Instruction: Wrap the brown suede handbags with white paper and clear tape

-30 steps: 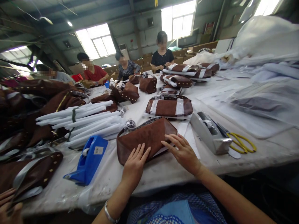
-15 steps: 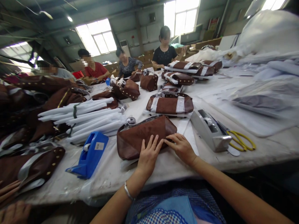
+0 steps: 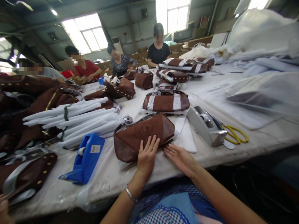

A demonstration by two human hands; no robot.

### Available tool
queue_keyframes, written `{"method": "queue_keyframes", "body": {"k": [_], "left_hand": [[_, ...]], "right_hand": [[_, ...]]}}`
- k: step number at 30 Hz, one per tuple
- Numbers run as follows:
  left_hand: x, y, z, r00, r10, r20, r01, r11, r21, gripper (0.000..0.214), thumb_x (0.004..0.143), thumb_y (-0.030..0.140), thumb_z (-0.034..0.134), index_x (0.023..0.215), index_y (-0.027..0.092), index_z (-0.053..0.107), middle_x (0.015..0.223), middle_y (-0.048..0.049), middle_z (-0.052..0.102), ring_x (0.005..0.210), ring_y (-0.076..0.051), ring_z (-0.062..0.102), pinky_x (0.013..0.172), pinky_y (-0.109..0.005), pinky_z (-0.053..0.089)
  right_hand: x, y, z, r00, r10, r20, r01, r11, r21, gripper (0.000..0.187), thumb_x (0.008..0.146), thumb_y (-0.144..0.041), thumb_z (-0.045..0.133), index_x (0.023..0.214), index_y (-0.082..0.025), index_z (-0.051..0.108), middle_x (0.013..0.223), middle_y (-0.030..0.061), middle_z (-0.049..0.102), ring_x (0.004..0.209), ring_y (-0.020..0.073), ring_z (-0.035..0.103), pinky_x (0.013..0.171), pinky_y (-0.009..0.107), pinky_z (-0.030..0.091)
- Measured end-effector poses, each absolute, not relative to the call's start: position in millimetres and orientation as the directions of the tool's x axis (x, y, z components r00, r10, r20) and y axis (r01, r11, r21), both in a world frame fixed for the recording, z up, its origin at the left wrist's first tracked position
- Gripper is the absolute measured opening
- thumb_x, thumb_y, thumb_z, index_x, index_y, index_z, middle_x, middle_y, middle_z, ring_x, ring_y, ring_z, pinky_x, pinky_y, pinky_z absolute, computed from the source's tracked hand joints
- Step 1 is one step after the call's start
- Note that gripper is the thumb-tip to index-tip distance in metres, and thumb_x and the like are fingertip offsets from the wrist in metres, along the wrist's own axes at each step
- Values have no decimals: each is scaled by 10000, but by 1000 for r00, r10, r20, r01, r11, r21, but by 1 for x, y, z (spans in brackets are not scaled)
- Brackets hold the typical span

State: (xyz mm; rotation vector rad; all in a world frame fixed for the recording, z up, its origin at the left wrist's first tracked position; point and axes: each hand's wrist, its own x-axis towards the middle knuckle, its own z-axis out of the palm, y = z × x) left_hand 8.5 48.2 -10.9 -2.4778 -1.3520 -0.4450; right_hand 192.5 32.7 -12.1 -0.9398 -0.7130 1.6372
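Note:
A brown handbag lies on its side on the table in front of me, its wrapped strap rolled up at the back left. My left hand rests flat on the bag's near face, fingers spread. Beside the bag's lower right edge is my right hand, fingers stretched out; its fingertips are at the bag's underside, and whether they touch it I cannot tell. Behind it sits another brown handbag with white wrapping bands.
A blue tape dispenser stands to the left, a grey tape dispenser to the right beside yellow-handled scissors. White wrapped rolls lie in bundles. Several people work across the table; another person's hand shows at lower left.
My right hand has slid down from the bag's face to its lower right edge, its fingers straightening. My left hand stays on the bag. The view has shifted slightly.

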Motion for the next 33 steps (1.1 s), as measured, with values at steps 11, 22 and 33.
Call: {"method": "queue_keyframes", "body": {"k": [11, 22, 33], "left_hand": [[-15, 31, 16, 484, 738, 471, 844, -535, -28, 690, 939, 165, 461, 1577, 176, 199, 1609, -94, 297, 1502, -269, 270, 1231, -522, 216], [-34, 45, 15, 347, 597, 723, 893, -446, -60, 687, 928, 27, 406, 1570, 203, 236, 1519, -100, 463, 1409, -224, 442, 1171, -409, 369], [-33, 45, 27, 269, 587, 764, 903, -430, 13, 762, 878, -12, 421, 1570, 246, 233, 1485, -72, 512, 1364, -211, 500, 1159, -393, 398]], "right_hand": [[141, 25, 38, -69, 997, -39, -435, -65, -898, 577, 688, -138, 539, 1254, -235, 602, 1288, 63, 665, 1159, 239, 628, 993, 427, 533], [159, 26, 51, -277, 955, 108, -155, 67, -986, 478, 875, -255, 573, 1352, -250, 559, 1337, 74, 639, 1215, 248, 617, 1066, 473, 488], [248, 91, -11, -172, 913, 370, 951, 252, -181, 173, 900, -318, 674, 1032, -245, 758, 1378, 116, 617, 1395, 373, 424, 1103, 676, 310]]}}
